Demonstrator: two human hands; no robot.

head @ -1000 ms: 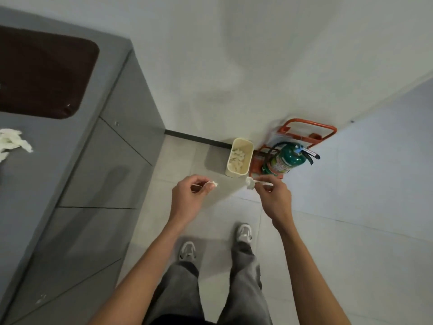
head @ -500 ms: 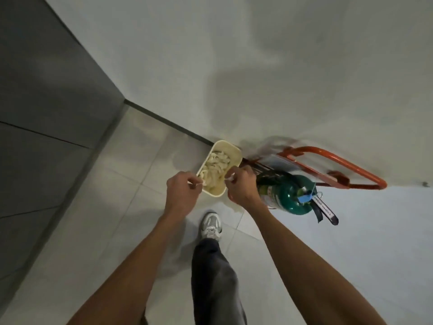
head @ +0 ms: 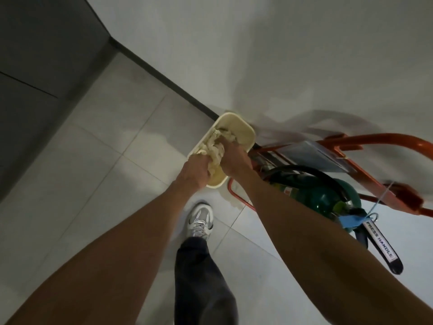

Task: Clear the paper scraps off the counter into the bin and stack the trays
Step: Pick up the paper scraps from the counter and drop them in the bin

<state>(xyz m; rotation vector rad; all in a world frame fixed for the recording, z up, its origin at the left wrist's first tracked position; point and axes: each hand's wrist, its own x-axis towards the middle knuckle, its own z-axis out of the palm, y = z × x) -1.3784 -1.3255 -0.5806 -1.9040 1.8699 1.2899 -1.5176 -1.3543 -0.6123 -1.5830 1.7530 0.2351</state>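
Release low, well inside the rim, spreading the fingers fully so no piece clings or drifts out. The left hand (head: 195, 172) and right hand (head: 235, 160), backs up, reach from six o'clock side by side into the cream rectangular plastic bin (head: 246, 129). Their fingertips are buried among its crumpled white paper scraps (head: 215, 146), so I cannot tell their grip.

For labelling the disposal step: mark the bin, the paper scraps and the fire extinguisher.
bin (head: 243, 134): head view, inner far wall.
paper scraps (head: 214, 146): head view, middle of the heap inside the bin.
fire extinguisher (head: 328, 195): head view, green body.
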